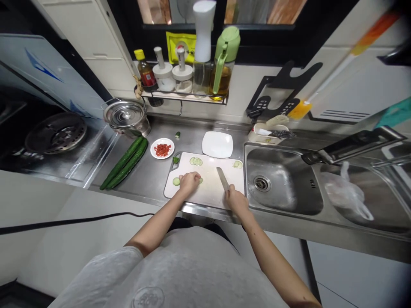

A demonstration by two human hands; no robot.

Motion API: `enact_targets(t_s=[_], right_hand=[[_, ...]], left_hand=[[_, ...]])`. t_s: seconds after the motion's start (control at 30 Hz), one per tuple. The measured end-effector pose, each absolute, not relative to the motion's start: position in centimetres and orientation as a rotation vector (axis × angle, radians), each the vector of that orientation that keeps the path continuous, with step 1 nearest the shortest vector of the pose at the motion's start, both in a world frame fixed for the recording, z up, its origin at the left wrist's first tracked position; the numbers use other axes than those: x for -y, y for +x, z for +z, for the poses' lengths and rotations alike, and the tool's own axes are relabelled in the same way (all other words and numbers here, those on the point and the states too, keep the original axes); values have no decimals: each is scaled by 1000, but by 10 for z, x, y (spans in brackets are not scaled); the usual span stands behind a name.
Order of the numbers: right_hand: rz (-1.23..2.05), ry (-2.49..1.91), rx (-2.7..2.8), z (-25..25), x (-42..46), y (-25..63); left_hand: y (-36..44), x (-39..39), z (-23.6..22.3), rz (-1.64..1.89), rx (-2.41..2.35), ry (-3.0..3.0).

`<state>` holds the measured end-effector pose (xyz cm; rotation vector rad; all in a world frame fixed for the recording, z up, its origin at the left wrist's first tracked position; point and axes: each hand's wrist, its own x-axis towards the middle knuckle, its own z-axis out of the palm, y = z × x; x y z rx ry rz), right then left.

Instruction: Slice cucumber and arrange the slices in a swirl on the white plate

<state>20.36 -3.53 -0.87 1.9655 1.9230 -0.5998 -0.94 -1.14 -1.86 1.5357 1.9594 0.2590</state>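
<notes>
A white cutting board (212, 194) lies in front of me on the steel counter. My left hand (189, 184) rests on its left half with fingers curled at some cucumber slices (201, 180), and a pale cucumber piece (176, 181) shows just left of it. My right hand (236, 199) grips a kitchen knife (222, 179) by the handle, its blade pointing up and away over the board, apart from the cucumber. Overlapping cucumber slices (196, 161) lie at the board's far edge, and more slices (237, 164) sit in its far right corner.
Left of the board are two whole cucumbers (126, 162), a plate of chopped red pieces (162, 149) and a lidded steel pot (125, 115). A white square plate (217, 144) stands behind it. The sink (282, 179) is at right, under a faucet (353, 145). Bottles line a shelf (186, 96).
</notes>
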Motion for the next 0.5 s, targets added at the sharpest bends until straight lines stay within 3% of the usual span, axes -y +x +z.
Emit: enact_targets(t_s=[0.5], right_hand=[[-578, 1937, -1956, -12, 34, 199]], left_hand=[[-108, 36, -35, 345, -2169, 1225]])
